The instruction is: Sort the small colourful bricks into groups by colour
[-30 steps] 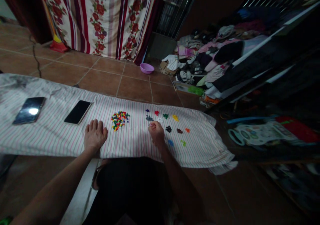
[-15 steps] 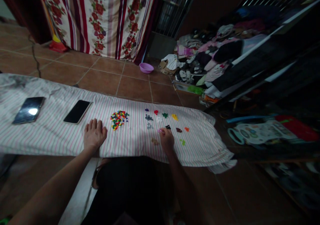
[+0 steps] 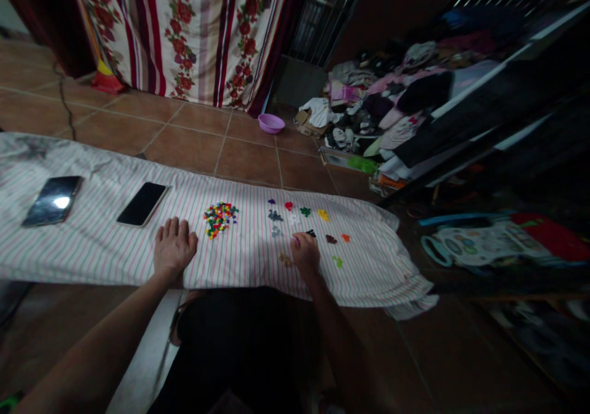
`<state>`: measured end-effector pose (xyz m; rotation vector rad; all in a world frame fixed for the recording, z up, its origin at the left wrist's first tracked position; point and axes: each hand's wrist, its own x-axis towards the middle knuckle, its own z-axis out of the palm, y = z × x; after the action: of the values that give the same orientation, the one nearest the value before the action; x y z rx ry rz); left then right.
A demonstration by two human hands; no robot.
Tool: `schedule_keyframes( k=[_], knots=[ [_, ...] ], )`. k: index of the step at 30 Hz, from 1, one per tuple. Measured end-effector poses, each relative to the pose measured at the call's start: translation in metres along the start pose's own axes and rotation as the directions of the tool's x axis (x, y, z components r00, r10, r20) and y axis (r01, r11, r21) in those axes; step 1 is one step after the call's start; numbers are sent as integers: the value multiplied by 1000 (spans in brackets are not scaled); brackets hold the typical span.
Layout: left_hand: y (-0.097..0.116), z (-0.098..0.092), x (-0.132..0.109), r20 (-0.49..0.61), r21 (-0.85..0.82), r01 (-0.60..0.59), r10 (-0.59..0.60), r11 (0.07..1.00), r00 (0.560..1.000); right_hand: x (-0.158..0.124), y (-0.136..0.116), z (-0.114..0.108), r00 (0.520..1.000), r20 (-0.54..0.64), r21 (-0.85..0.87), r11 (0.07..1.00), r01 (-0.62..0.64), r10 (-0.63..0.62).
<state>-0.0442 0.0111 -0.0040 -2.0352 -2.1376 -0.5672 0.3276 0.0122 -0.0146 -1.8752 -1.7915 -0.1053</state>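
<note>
My left hand [image 3: 174, 246] lies flat on the striped cloth [image 3: 239, 260], fingers stretched out, between a phone and a mixed heap of small coloured pieces [image 3: 220, 218]. My right hand [image 3: 305, 251] is curled low over the cloth, its fingertips pressed together at a bit of pink [image 3: 295, 240]. Whatever lies between those fingertips is hidden. Around it sit small single-colour piles: tan [image 3: 285, 259], light grey [image 3: 276, 231], dark grey [image 3: 275, 215], white [image 3: 294, 218], black [image 3: 311, 233], brown [image 3: 330, 239], orange [image 3: 345, 238] and lime green [image 3: 338, 261].
Farther back are blue [image 3: 271, 201], red [image 3: 288, 206], green [image 3: 305, 212] and yellow [image 3: 323, 215] piles. Two dark-screened devices, a phone [image 3: 143, 204] and a larger one [image 3: 53, 201], lie at left. Beyond the cloth, a purple basin [image 3: 271, 123] stands on the tiled floor.
My right hand has shifted very slightly and its fingers now cover more of the pink bits. The left hand stays where it was.
</note>
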Motion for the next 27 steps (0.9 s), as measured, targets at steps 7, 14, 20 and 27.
schedule_keyframes(
  k=[7, 14, 20, 27],
  knots=[
    [0, 0, 0, 2, 3, -1, 1, 1000, 1000, 1, 0, -1, 1000, -21, 23, 1000, 3, -2],
    [-2, 5, 0, 12, 17, 5, -5, 1000, 1000, 9, -17, -3, 999, -52, 93, 995, 20, -15],
    [-2, 4, 1, 18, -6, 18, -18, 1000, 1000, 23, -60, 7, 997, -35, 218, 973, 80, -74],
    [-1, 3, 1, 19, -7, 13, -13, 1000, 1000, 27, -118, 43, 961, 187, 332, 934, 132, -203]
  ],
)
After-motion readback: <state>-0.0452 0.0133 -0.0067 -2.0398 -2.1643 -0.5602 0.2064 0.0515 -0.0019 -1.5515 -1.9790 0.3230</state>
